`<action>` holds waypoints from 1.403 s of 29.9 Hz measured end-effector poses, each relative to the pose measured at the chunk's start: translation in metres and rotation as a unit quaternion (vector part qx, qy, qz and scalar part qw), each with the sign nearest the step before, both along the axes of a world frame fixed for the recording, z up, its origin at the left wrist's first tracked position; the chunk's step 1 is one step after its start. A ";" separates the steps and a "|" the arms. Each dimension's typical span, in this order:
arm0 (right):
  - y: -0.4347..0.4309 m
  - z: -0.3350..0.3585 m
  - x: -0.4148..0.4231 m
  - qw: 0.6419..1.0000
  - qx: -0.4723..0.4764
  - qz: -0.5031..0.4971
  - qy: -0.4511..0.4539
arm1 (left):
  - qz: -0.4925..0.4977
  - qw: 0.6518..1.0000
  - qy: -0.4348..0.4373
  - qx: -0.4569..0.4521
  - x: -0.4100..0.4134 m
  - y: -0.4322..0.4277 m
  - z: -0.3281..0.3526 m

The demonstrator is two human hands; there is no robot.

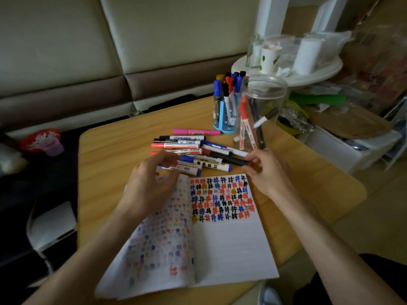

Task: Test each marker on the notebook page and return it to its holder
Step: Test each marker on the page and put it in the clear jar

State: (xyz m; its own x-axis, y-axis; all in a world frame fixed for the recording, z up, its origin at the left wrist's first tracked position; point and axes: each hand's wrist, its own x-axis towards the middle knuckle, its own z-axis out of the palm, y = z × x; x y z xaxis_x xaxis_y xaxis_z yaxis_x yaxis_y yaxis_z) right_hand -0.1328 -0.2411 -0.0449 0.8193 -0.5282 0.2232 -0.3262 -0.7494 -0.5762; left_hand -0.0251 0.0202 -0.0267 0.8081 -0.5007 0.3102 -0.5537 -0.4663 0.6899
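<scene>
While right hand [264, 170] pinches 1 black marker [226, 159], left hand [149, 182] hovers relaxed over 1 notebook [231, 249].

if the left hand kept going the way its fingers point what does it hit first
Most likely the blue-capped marker at the near edge of the marker pile: the left hand points forward and slightly right over the notebook. Height is unclear, so it might pass above.
</scene>
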 end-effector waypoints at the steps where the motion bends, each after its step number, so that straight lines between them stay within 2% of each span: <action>1: 0.000 -0.002 0.000 1.000 -0.001 0.002 0.005 | 0.002 1.000 -0.003 0.000 -0.001 0.002 0.000; 4: -0.004 -0.001 -0.004 0.998 0.056 -0.003 -0.007 | -0.010 1.000 -0.010 0.004 -0.003 0.011 0.002; 11: -0.004 0.017 -0.033 0.984 0.122 0.027 -0.126 | -0.036 0.999 -0.014 -0.010 -0.018 0.021 0.004; 15: 0.001 0.020 -0.044 0.977 0.145 0.107 -0.118 | -0.044 0.999 -0.005 0.004 -0.033 0.015 0.003; 19: 0.010 0.020 -0.052 0.959 0.199 0.167 -0.112 | -0.069 0.997 -0.047 -0.005 -0.043 0.010 0.006; 23: 0.017 0.022 -0.059 0.940 0.260 0.180 -0.124 | -0.103 0.992 -0.066 0.029 -0.044 0.005 0.005; 26: 0.023 0.025 -0.061 0.929 0.303 0.151 -0.145 | -0.120 0.987 -0.094 0.048 -0.046 0.000 0.001; 28: 0.028 0.026 -0.063 0.906 0.367 0.122 -0.171 | -0.110 0.990 -0.078 0.037 -0.048 -0.004 0.002; 29: 0.032 0.026 -0.063 0.883 0.419 0.109 -0.182 | -0.108 0.992 -0.062 0.031 -0.050 -0.007 0.002; 31: 0.043 0.024 -0.064 0.838 0.510 0.092 -0.170 | -0.112 0.992 -0.044 0.024 -0.055 -0.012 0.004; 32: 0.050 0.020 -0.065 0.835 0.521 0.091 -0.153 | -0.117 0.992 -0.045 0.018 -0.059 -0.014 0.005; 34: 0.064 0.014 -0.065 0.849 0.501 0.109 -0.131 | -0.140 0.988 -0.057 0.010 -0.065 -0.018 0.006; 37: 0.068 0.013 -0.065 0.858 0.478 0.115 -0.144 | -0.163 0.984 -0.075 0.011 -0.069 -0.023 0.007; 42: 0.063 0.018 -0.070 0.869 0.463 0.112 -0.134 | -0.186 0.982 -0.026 0.006 -0.071 -0.029 0.006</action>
